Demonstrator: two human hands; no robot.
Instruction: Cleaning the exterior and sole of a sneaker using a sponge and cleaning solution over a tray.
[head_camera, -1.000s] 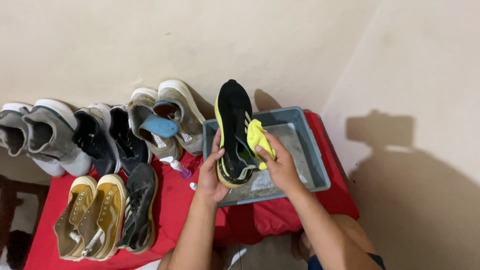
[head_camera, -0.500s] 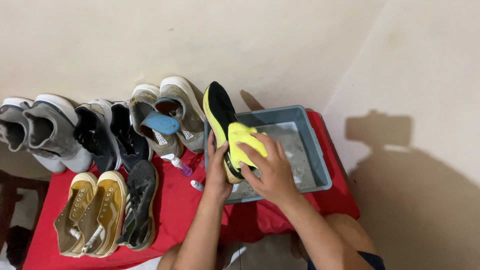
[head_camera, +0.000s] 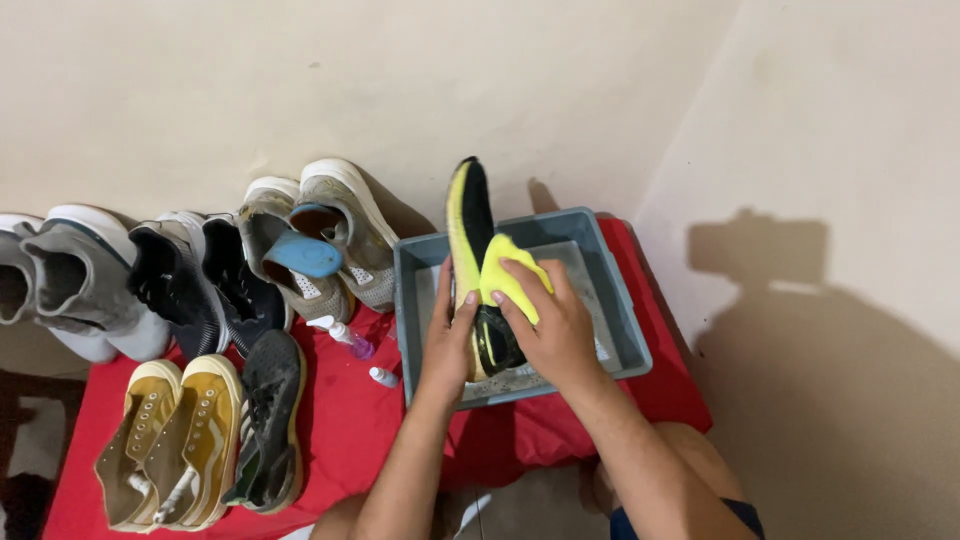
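Observation:
A black sneaker with a yellow sole (head_camera: 472, 215) is held on its side over a grey plastic tub (head_camera: 618, 300). My left hand (head_camera: 447, 345) grips its heel end from the left. Against the shoe's upper my right hand (head_camera: 548, 325) presses a yellow cloth (head_camera: 505, 272). The toe points away from me, toward the wall.
The tub stands on a red cloth (head_camera: 345, 420) over a low surface. Left of it lie rows of shoes: beige sneakers (head_camera: 330, 235) with a blue insole (head_camera: 305, 255), black sneakers (head_camera: 205, 285), grey ones (head_camera: 75, 280), mustard canvas shoes (head_camera: 175, 435), a dark sneaker (head_camera: 270, 420). Two small bottles (head_camera: 350, 340) lie beside the tub.
The shoe has turned so its yellow sole edge faces left and stands more upright. My right hand with the cloth slid along the upper.

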